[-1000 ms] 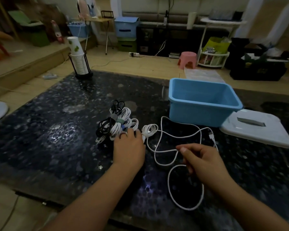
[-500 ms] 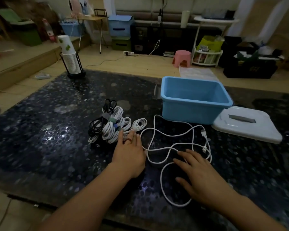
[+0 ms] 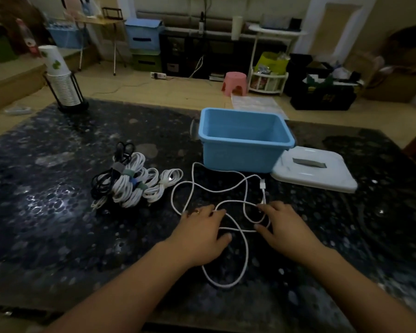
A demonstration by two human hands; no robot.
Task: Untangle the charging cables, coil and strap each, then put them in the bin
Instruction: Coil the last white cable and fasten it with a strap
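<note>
Both hands flat, grip loose, left hand [image 3: 199, 233] and right hand [image 3: 282, 225] on looped white cable [image 3: 235, 188]

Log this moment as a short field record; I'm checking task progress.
loose cable: white cable, sprawled uncoiled on the table
left hand: flat on the cable, fingers straight
right hand: resting on the cable, fingers relaxed
strapped bundles: left of the loose cable, not binned
bin: blue, nothing visible inside
lid: off, right of bin
</note>
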